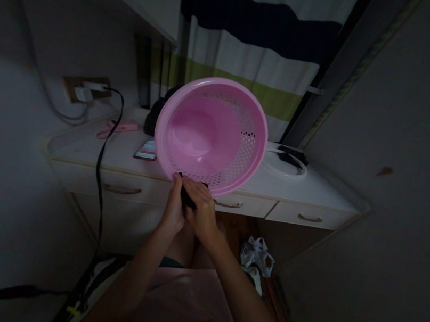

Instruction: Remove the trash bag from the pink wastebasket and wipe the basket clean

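Note:
A pink plastic basket (199, 131) with a perforated side is tilted so that its open mouth faces me, above the front edge of the white desk (323, 190). Both hands are at its lower rim. My left hand (175, 206) is closed against a black item (187, 198), whose kind I cannot make out. From the right, my right hand (200, 207) wraps its fingers over the same black item, close beneath the rim. The two hands nearly touch each other.
On the desk lie a pink strapped item (125, 126), a pixelated flat item (146, 150), a white ring (297, 173) and dark cloth (293, 156). A black cable (101, 160) hangs at left from the wall socket. A plastic bag (257, 254) lies on the floor.

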Motion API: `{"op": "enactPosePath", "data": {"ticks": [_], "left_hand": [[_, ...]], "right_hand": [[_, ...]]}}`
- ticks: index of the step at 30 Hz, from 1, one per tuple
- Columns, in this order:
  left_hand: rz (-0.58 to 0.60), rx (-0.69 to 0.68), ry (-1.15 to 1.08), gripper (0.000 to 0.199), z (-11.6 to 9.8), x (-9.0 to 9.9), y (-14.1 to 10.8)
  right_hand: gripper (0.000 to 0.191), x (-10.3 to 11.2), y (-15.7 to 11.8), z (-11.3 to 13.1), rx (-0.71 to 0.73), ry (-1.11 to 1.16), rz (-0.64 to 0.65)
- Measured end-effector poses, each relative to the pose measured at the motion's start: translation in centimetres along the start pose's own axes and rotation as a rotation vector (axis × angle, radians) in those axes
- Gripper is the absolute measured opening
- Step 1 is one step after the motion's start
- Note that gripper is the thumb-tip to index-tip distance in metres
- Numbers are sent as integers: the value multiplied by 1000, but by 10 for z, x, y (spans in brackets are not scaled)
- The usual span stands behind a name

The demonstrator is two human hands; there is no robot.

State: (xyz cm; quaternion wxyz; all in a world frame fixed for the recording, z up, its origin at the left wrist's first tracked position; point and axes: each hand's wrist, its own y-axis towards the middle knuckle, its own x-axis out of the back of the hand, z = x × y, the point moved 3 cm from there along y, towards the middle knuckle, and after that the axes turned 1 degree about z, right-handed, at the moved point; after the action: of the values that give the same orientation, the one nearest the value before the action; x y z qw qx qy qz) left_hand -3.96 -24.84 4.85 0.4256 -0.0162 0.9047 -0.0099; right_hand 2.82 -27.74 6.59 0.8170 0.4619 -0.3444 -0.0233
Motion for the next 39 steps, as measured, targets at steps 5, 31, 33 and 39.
{"op": "enactPosePath", "data": {"ticks": [5, 31, 33, 39], "left_hand": [[1, 68, -17, 47, -7, 3, 0], [-112, 11, 374, 42, -18, 16, -1], [-110, 1, 415, 39, -18, 16, -2], [-84, -21, 414, 36, -16, 13, -4]], "right_hand": [[65, 14, -22, -16, 27, -164, 115], [69, 67, -61, -67, -1, -444, 267], [68, 89, -60, -83, -23, -511, 251], [65, 125, -50, -105, -60, -638, 123]]}}
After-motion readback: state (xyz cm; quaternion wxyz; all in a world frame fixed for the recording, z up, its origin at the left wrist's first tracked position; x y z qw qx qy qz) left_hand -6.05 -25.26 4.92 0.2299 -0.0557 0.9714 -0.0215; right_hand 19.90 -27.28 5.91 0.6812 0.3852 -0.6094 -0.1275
